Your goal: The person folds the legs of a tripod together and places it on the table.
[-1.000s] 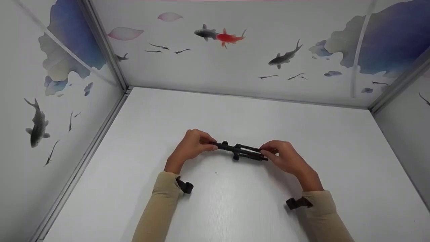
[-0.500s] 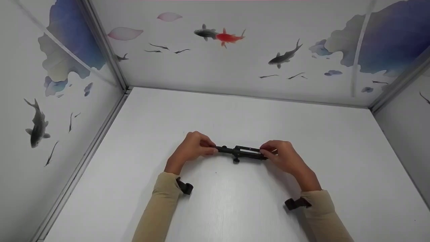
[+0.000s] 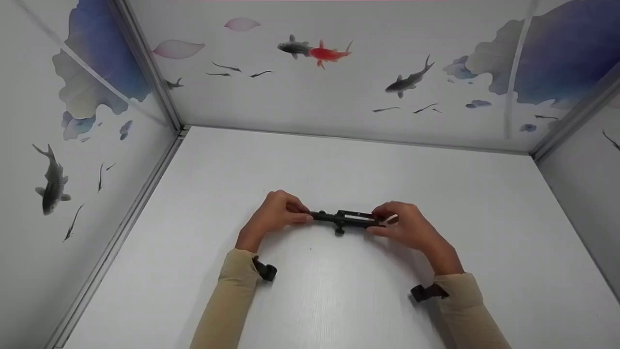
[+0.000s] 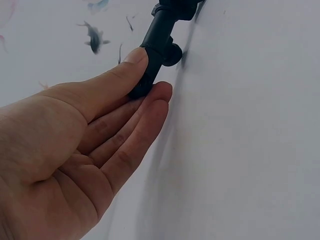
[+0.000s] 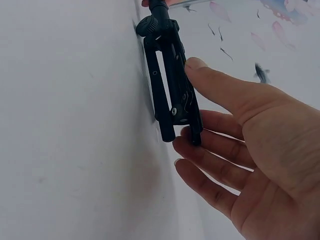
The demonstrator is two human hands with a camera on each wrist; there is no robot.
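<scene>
A small black tripod (image 3: pixel 340 220), its legs folded close together, lies crosswise between the two hands just over the white table. My left hand (image 3: pixel 276 213) pinches the end of its centre column with thumb and fingers. In the left wrist view, a round knob (image 4: pixel 173 55) sticks out of the column beside the thumb. At the leg end, my right hand (image 3: pixel 409 225) holds the legs (image 5: pixel 160 92) between thumb and fingers. The right wrist view shows the thumb along one leg, with the other fingers spread behind and below the leg tips. A second knob (image 5: pixel 147 26) sits by the leg hinge.
White panels with printed fish and lotus leaves enclose the white table (image 3: pixel 310 300) at the back (image 3: pixel 339 106) and both sides. Grey metal rails (image 3: pixel 160 160) run along the panel edges. Each wrist carries a small black camera (image 3: pixel 266 270) at its sleeve cuff.
The tripod has rolled a little about its length, and its column end has dipped slightly. The right thumb has shifted down and left along the legs; the left hand keeps its pinch.
</scene>
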